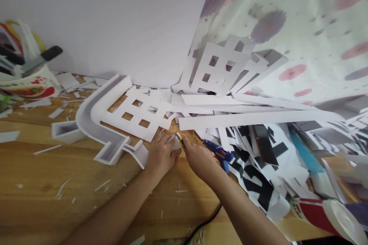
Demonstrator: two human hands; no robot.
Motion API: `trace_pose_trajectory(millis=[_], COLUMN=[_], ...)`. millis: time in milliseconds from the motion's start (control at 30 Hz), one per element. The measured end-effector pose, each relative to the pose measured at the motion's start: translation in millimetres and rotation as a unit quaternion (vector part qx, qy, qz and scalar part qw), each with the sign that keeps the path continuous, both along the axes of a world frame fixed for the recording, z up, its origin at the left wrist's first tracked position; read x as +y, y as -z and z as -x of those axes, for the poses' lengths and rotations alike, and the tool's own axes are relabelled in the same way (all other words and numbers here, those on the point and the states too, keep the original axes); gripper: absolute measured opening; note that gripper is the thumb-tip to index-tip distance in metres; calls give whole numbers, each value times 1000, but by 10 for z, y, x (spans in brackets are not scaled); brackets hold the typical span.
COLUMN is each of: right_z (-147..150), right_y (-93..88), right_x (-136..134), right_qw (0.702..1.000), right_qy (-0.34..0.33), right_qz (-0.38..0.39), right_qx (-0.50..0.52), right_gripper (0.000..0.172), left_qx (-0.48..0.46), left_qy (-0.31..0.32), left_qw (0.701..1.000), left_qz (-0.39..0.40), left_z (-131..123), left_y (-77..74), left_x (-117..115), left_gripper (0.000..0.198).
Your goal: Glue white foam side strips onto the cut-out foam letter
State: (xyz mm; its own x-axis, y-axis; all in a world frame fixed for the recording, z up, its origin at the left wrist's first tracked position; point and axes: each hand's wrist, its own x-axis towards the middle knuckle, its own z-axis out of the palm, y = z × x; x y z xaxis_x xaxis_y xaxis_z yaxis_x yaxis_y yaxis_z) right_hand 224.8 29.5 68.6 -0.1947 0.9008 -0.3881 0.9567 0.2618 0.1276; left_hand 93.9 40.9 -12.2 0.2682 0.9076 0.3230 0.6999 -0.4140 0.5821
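My left hand (pixel 161 154) pinches a small white board piece (pixel 173 144) near the middle of the table. Closed around a yellow utility knife (pixel 181 140), my right hand (pixel 199 157) holds the tip close to that piece; whether blade and board touch is too small to tell. Left of my hands rests a curved white trough-like form (pixel 83 113) with raised walls. A flat white cut-out with square holes (pixel 145 111) lies just beyond my left hand. To the right of my right hand is a blue glue gun (pixel 218 151).
Long white strips (pixel 230 118) lie across the back, below an upright white cut-out (pixel 221 63) leaning on flowered cloth. A phone (pixel 264 144) rests on printed paper at right. Tools fill a paper bowl (pixel 43 82) at left; another bowl (pixel 319 214) lies tipped at right.
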Motion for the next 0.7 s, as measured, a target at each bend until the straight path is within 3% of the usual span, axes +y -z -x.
trace_pose_trajectory(millis=[600, 700], right_z=[-1, -33], right_y=[7, 44], right_x=[-167, -212], right_qw=[999, 1000], right_qy=[8, 12], right_qz=[11, -6], right_qx=[-29, 4], right_gripper=[56, 55], left_qx=[5, 2], left_qy=[-5, -5], left_qw=[1000, 1000], left_qz=[8, 14], left_z=[5, 8], left_y=[31, 26], left_x=[5, 4], left_gripper=[24, 24])
